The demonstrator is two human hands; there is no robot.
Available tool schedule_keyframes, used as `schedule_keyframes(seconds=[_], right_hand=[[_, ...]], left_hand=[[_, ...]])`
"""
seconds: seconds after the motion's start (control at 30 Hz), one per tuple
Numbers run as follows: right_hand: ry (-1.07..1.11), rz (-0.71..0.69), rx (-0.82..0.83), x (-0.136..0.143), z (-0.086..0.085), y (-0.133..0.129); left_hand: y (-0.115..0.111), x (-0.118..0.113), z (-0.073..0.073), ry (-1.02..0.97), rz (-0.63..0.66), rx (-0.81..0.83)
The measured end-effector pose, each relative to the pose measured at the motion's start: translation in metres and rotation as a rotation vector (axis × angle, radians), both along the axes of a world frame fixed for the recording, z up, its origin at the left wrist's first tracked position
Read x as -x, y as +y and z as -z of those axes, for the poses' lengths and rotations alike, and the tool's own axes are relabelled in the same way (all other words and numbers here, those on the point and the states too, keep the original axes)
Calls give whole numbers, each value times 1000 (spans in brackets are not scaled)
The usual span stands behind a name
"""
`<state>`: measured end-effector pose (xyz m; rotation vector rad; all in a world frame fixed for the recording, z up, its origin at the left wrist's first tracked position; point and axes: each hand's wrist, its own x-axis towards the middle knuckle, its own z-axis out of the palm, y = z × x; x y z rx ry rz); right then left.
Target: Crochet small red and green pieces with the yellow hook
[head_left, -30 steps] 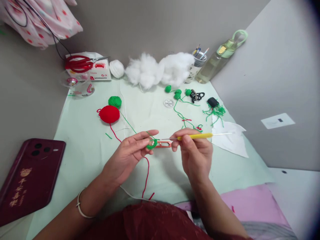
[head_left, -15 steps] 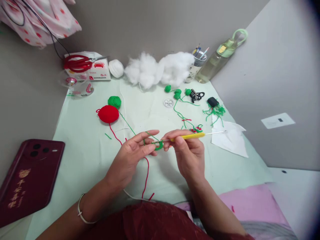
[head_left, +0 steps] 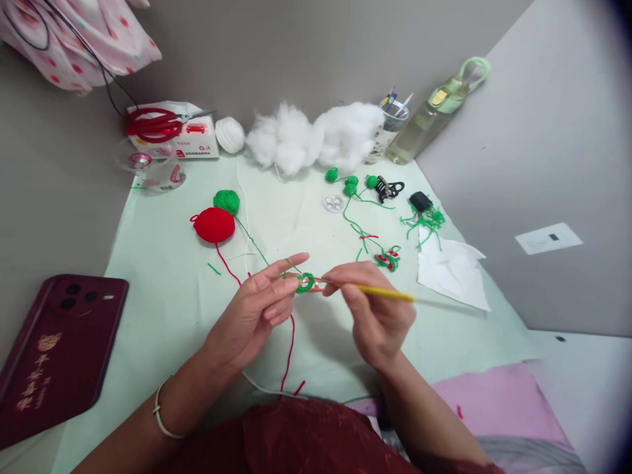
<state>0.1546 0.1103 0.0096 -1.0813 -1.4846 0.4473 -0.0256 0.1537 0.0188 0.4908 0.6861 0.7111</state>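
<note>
My left hand (head_left: 251, 309) pinches a small green crochet ring (head_left: 306, 283) between thumb and fingers. Green yarn runs over its raised index finger from the green yarn ball (head_left: 227, 201) farther back. In my right hand (head_left: 382, 319) is a crochet hook (head_left: 388, 291) with a yellow handle, held like a pencil; its tip is at the ring, and I cannot tell whether it passes through a stitch. A small orange thing (head_left: 318, 287) shows beside the ring, too small to name. Left of the green ball sits a red yarn ball (head_left: 214, 226), its strand trailing toward my lap.
White stuffing (head_left: 286, 138) lies along the back wall, beside a pen cup (head_left: 388, 131) and a bottle (head_left: 429, 118). Red scissors (head_left: 154, 125) rest on a box at the back left. A dark red phone (head_left: 64, 355) lies left; crocheted green pieces (head_left: 350, 185) lie right.
The ring has turned to show its open middle. My right hand has tilted the hook, its handle end dropping lower and blurring. My left hand's lower fingers have curled in more.
</note>
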Motion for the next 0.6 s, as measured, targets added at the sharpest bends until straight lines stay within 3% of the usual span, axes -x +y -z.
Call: schedule_keyframes(seconds=[0.07,0.13,0.3,0.37,0.47,0.6], right_hand=[[259,-82,126,-1,-1,5],[306,-122,174,-1,0,6],[-367,58,-101,7,9,-7],[-393,96,-154,9,11,-9],[-52,73,-23,5,9,-3],[483,12,224,-4,5,7]], left_hand=[[-1,-1,1,35,-43,-57],[-3,-3,1,80,-77,-127],[-9,-9,1,117,-77,-152],[-7,-8,1,70,-27,-88],[-1,-5,2,-12,35,4],[4,-1,2,-48,11,27]])
